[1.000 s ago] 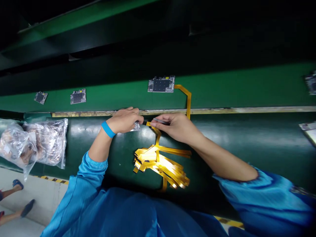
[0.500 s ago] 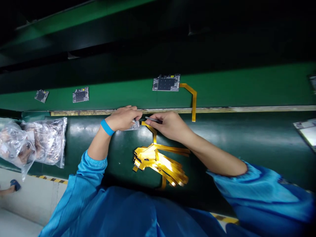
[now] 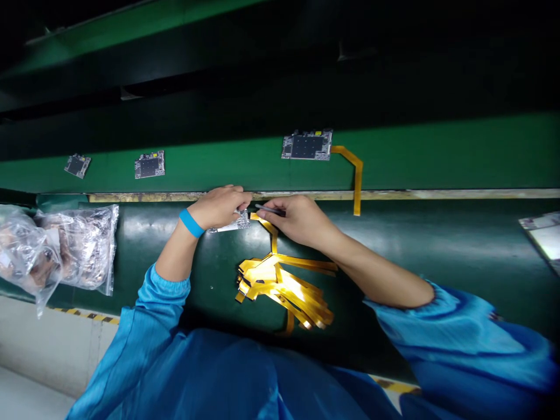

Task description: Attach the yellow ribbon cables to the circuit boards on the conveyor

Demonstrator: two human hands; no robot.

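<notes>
My left hand [image 3: 221, 207], with a blue wristband, curls over a circuit board [image 3: 238, 224] on the green worktop and mostly covers it. Just right of it, my right hand [image 3: 303, 219] pinches a slim dark tool [image 3: 268, 208] whose tip points left towards the board. A gold flat flex cable [image 3: 273, 239] has one end at the board's right edge, below the tool; whether it is joined there I cannot tell. Its lower end runs to a pile of gold flex cables [image 3: 280, 280] in front of me.
Beyond the pale edge strip [image 3: 415, 194], a green belt [image 3: 219, 163] carries a board [image 3: 307, 145] with a flex cable [image 3: 357, 181] hanging over the strip, and two bare boards [image 3: 149, 165] further left. Clear plastic bags [image 3: 85, 251] lie left; a pale flat object [image 3: 545, 230] lies far right.
The boards on the belt have shifted right, the one with the cable too. Both my hands stay nearly in place at the board. A foot at the lower left has gone from view.
</notes>
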